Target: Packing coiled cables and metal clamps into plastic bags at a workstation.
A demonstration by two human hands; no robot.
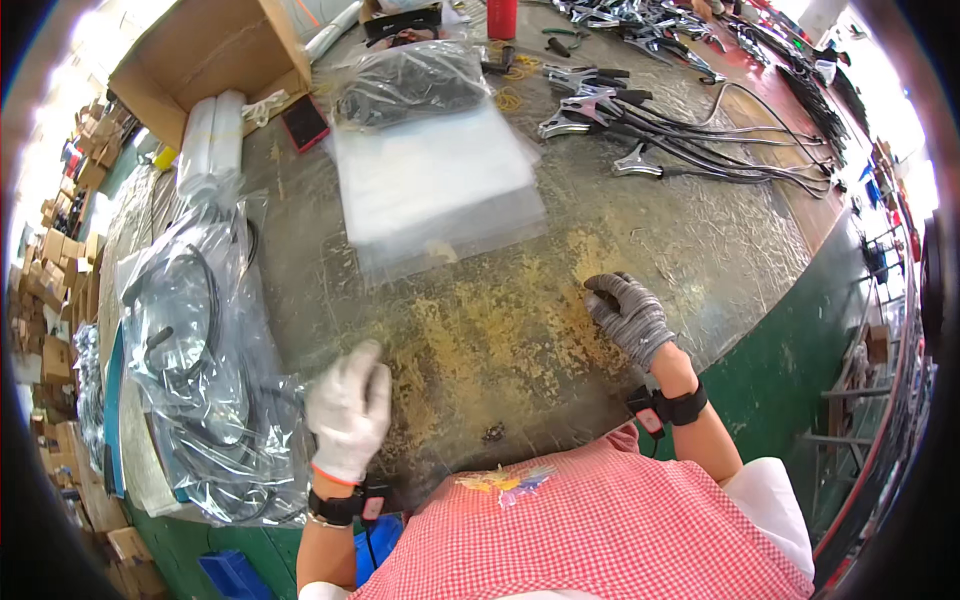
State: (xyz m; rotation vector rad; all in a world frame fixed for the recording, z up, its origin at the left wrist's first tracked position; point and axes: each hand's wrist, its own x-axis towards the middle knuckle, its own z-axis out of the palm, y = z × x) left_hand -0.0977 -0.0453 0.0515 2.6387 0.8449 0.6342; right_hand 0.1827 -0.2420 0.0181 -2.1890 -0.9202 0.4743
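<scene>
My left hand (350, 415), in a white glove, hovers over the near left of the worn table. Its fingers are apart with nothing between them, slightly smeared by motion. Beside it lie clear plastic bags (215, 405) with black cables inside. My right hand (633, 318), in a grey knit glove, is over the table at the right, fingers loosely bent, thumb apart, holding nothing visible. Ahead of both hands sits a stack of clear plastic bags (430, 180), with a filled bag of black cables (410, 85) on its far end.
At the far right lie cables with metal clamps (690, 150) and a heap of loose clamps (640, 25). An open cardboard box (215, 60), plastic rolls (212, 145), a dark red-edged flat device (305, 123) and a red cylinder (502, 18) stand or lie along the back.
</scene>
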